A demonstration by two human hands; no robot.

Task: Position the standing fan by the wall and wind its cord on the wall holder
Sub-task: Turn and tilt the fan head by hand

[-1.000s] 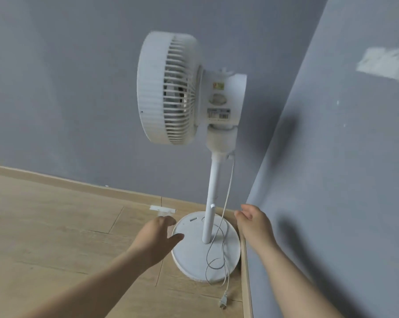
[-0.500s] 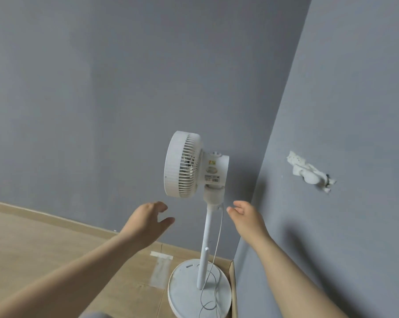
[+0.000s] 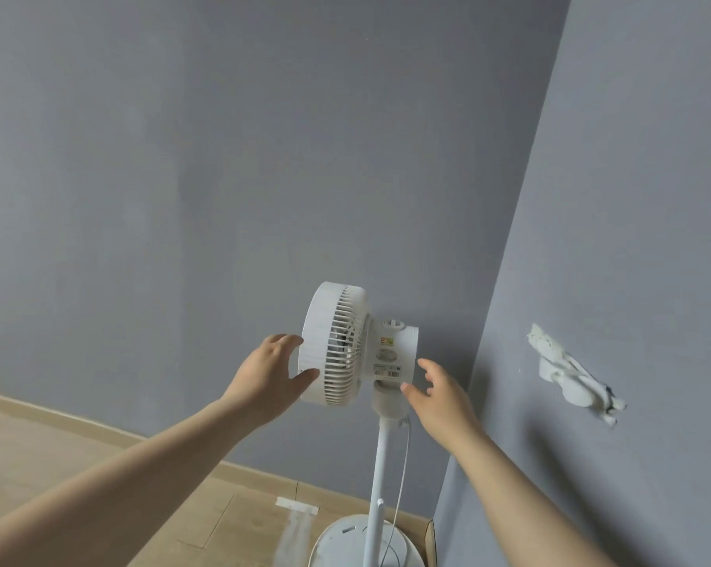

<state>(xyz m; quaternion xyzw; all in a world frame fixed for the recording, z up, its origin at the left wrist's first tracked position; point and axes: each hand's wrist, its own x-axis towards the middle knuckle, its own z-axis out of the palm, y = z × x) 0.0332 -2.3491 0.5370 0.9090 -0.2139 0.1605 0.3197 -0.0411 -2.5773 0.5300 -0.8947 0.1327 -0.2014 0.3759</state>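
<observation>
A white standing fan (image 3: 337,345) stands upright in the corner of two grey walls, its head facing left. Its round base (image 3: 341,544) sits on the wooden floor at the bottom edge. A thin white cord (image 3: 403,476) hangs down beside the pole (image 3: 380,464). My left hand (image 3: 270,376) reaches the fan head's left rim, fingers spread, thumb at the rim. My right hand (image 3: 437,396) hovers with spread fingers by the motor housing and neck, touching or nearly so. The white wall holder (image 3: 570,380) is fixed on the right wall, with no cord on it.
A strip of white tape (image 3: 296,507) lies on the floor left of the base. A beige skirting board (image 3: 100,427) runs along the back wall. The right wall (image 3: 632,198) stands close beside the fan.
Both hands have risen from the fan's base to its head. The view has tilted up, so the base sits at the bottom edge and the wall holder shows.
</observation>
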